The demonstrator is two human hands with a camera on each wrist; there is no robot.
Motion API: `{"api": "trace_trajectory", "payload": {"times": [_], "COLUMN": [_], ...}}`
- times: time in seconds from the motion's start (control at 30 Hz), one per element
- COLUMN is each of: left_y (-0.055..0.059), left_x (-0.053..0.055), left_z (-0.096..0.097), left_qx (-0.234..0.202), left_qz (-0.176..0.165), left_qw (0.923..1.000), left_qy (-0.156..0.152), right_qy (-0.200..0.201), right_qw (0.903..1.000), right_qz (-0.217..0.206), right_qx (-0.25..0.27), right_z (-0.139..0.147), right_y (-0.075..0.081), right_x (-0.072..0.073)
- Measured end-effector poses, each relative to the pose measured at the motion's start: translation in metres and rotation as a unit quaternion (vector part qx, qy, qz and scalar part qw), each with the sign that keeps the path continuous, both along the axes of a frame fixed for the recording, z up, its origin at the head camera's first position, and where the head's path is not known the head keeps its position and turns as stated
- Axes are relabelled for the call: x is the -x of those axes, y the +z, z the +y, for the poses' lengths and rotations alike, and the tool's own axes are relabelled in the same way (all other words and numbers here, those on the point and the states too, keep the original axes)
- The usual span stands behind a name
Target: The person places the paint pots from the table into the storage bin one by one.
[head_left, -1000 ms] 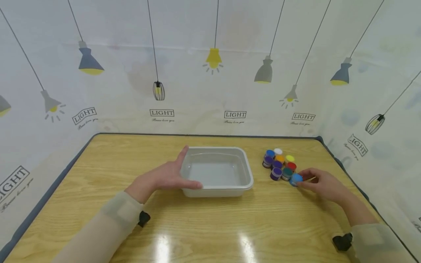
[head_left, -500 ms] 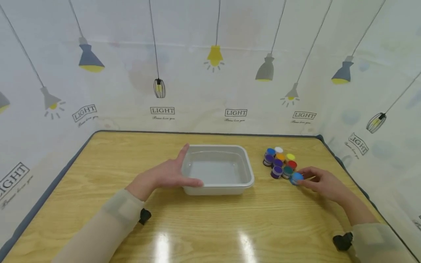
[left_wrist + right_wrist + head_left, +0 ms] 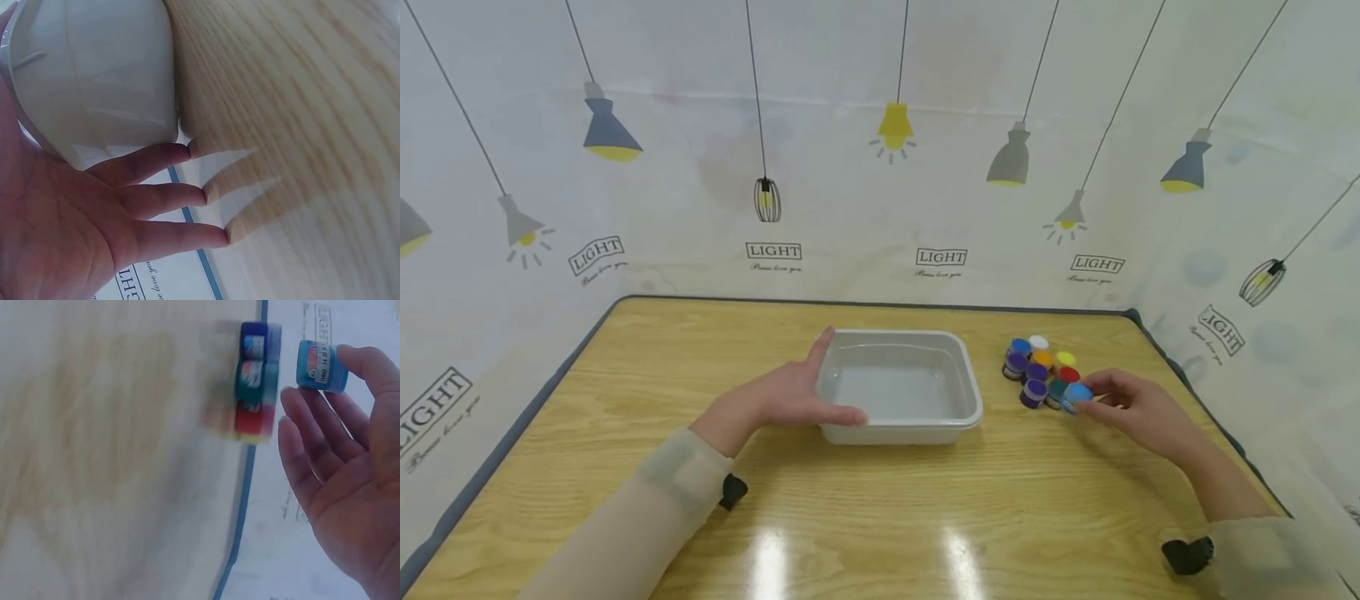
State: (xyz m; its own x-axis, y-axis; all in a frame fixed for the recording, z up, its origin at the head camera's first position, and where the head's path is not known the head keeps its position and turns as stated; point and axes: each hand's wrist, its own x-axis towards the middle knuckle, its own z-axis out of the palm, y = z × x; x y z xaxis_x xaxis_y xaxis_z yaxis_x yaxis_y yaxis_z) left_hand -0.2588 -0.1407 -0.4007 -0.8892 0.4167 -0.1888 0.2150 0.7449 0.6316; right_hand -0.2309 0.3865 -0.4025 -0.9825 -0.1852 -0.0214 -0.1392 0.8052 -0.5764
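A white plastic tub (image 3: 898, 434) stands mid-table with nothing in it. My left hand (image 3: 778, 394) rests against its left end, thumb along the front rim and forefinger toward the back corner. In the left wrist view the other fingers (image 3: 169, 195) stretch out straight, their tips at the tabletop. Between thumb and fingertips my right hand (image 3: 1142, 412) pinches a small light blue paint jar (image 3: 322, 365), raised off the table. Close beside it are a dark green jar (image 3: 1056, 392), a purple jar (image 3: 1034, 394) and a red-lidded jar (image 3: 1068, 376).
Further back in the same cluster are jars with yellow (image 3: 1065, 359), orange (image 3: 1042, 359), white (image 3: 1038, 342) and blue (image 3: 1020, 347) lids, plus more purple ones. The wooden table (image 3: 880, 517) is bordered at the back and sides by a printed wall sheet (image 3: 850, 208).
The light blue jar has gone from standing on the table to being lifted slightly in my right hand. My left hand has stayed on the tub.
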Motion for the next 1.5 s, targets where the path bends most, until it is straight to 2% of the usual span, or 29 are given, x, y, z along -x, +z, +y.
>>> {"api": "trace_trajectory", "payload": {"times": [0.37, 0.63, 0.87, 1.13, 1.33, 1.5], "left_y": [0.001, 0.000, -0.001, -0.001, 0.000, 0.001], "left_x": [0.001, 0.002, 0.002, 0.000, -0.001, 0.000], "left_z": [0.001, 0.001, 0.001, 0.000, 0.000, 0.000], "left_qx": [0.003, -0.001, 0.002, 0.005, 0.001, 0.006], "left_qz": [0.002, -0.005, -0.006, -0.012, -0.017, -0.016], "left_qw": [1.0000, 1.0000, 1.0000, 0.9999, 0.9998, 0.9998], "left_qy": [0.002, 0.002, 0.002, 0.006, 0.007, 0.004], "right_qy": [0.045, 0.075, 0.093, 0.125, 0.153, 0.158], "right_qw": [0.9966, 0.9943, 0.9919, 0.9861, 0.9834, 0.9839], "right_qz": [0.062, 0.043, 0.028, 0.033, 0.027, 0.020], "right_qx": [0.031, 0.062, 0.081, 0.105, 0.095, 0.081], "right_z": [-0.059, -0.099, -0.136, -0.177, -0.203, -0.222], "right_y": [0.036, 0.049, 0.052, 0.046, 0.042, 0.040], "right_x": [-0.002, 0.003, 0.017, 0.038, 0.051, 0.062]}}
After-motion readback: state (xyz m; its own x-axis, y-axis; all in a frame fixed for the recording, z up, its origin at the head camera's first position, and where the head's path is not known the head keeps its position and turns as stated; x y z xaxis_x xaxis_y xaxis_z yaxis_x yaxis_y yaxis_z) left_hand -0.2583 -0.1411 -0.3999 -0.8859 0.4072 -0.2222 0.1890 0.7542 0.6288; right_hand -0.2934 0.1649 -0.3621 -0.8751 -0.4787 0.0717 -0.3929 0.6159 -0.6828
